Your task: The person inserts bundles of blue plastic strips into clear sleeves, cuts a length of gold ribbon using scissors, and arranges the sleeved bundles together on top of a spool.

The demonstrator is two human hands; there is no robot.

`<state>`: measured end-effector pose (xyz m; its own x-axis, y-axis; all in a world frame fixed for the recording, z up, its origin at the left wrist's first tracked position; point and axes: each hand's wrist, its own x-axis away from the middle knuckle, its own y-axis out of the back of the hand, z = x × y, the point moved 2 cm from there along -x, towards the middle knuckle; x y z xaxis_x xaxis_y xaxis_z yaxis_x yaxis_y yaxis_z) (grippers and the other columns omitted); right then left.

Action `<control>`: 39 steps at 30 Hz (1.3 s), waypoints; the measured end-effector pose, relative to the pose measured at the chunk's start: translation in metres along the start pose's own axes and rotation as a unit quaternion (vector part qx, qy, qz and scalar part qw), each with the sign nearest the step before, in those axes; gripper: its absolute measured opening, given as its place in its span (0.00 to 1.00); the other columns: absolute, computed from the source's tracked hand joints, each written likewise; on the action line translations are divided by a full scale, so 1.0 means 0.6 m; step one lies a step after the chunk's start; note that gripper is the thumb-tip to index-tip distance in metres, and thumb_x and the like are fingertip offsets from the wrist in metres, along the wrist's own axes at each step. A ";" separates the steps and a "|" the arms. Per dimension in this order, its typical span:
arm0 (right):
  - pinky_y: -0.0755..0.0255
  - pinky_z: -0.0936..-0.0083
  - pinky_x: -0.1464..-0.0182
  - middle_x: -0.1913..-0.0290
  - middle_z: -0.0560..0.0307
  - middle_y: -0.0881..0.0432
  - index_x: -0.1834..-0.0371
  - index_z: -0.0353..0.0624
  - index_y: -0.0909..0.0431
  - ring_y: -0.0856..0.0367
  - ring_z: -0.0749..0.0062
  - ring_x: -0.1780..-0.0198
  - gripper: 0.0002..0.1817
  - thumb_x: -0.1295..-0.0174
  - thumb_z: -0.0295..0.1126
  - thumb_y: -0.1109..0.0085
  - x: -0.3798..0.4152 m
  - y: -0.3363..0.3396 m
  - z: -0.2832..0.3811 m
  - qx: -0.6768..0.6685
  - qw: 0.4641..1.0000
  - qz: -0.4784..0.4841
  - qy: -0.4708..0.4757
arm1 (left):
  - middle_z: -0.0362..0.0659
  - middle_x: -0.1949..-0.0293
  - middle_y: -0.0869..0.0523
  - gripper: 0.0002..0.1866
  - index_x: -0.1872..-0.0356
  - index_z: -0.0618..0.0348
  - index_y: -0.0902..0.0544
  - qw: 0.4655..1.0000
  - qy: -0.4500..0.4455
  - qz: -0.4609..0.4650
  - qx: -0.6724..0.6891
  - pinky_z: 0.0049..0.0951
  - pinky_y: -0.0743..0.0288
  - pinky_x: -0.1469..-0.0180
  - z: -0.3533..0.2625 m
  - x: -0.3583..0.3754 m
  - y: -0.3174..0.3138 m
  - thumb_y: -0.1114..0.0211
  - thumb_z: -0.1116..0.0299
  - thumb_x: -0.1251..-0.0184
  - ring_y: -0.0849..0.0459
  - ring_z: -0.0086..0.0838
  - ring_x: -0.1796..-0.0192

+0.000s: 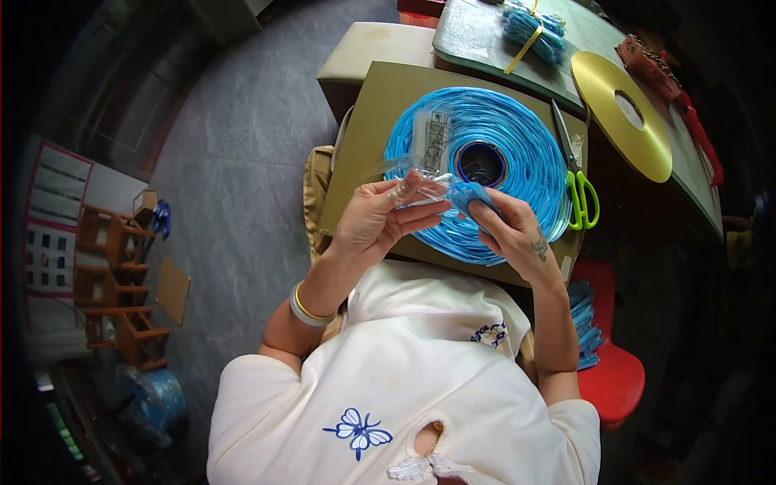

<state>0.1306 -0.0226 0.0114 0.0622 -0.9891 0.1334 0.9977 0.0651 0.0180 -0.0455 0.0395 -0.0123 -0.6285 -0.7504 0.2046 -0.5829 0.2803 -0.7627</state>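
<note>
My left hand (384,214) pinches the open end of a clear plastic bag (431,139) with black print, the thumb and fingertips in its crinkled film. In my right hand (511,234), a small blue folded plastic bundle (469,194) is gripped between thumb and fingers, its left end right at the bag's mouth. Both hands are close together over a large flat coil of shiny blue plastic strip (517,129). The coil has a dark core (480,165) and lies on a brown board (368,137) in front of me.
Scissors (582,198) with green handles lie at the board's right edge. A gold ribbon roll (659,149) and tied blue bundles (533,36) rest on the table (477,32) beyond. More blue bundles (584,323) sit on a red chair (618,380). Wooden stools (133,323) stand left.
</note>
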 end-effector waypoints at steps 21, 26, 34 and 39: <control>0.47 0.90 0.83 0.83 0.68 0.31 0.69 0.42 0.26 0.38 0.88 0.84 0.08 0.36 0.33 0.50 -0.005 -0.022 -0.011 -0.009 0.999 -0.027 -0.016 | 0.51 0.54 0.19 0.17 0.51 0.66 0.24 0.980 -0.149 -0.031 -0.128 0.24 0.20 0.54 0.020 -0.006 -0.012 0.37 0.78 0.44 0.18 0.31 0.56; 0.45 0.88 0.83 0.84 0.67 0.31 0.70 0.42 0.26 0.38 0.87 0.85 0.07 0.36 0.32 0.50 -0.006 -0.030 -0.020 0.082 0.993 -0.058 0.066 | 0.50 0.55 0.19 0.18 0.50 0.65 0.24 0.954 -0.215 -0.030 -0.209 0.23 0.20 0.54 0.028 -0.010 -0.012 0.37 0.80 0.45 0.19 0.31 0.55; 0.45 0.88 0.83 0.85 0.67 0.31 0.71 0.42 0.25 0.38 0.87 0.85 0.08 0.37 0.32 0.49 -0.014 -0.045 -0.028 0.015 0.997 -0.061 0.044 | 0.49 0.56 0.18 0.19 0.50 0.66 0.26 0.913 -0.294 -0.052 -0.277 0.22 0.20 0.55 0.037 -0.017 -0.005 0.36 0.79 0.45 0.18 0.30 0.57; 0.46 0.89 0.83 0.85 0.68 0.31 0.71 0.41 0.24 0.38 0.88 0.85 0.08 0.37 0.32 0.49 -0.021 -0.032 -0.030 -0.005 0.997 -0.076 0.011 | 0.49 0.56 0.19 0.18 0.51 0.67 0.25 0.978 -0.158 -0.060 -0.125 0.22 0.20 0.55 0.028 -0.014 -0.001 0.37 0.78 0.44 0.18 0.28 0.59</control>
<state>0.1112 -0.0138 -0.0085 -0.0894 -0.9902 0.1075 0.9959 -0.0871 0.0261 -0.0316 0.0355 -0.0236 -0.3802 -0.9233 0.0543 -0.7753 0.2862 -0.5630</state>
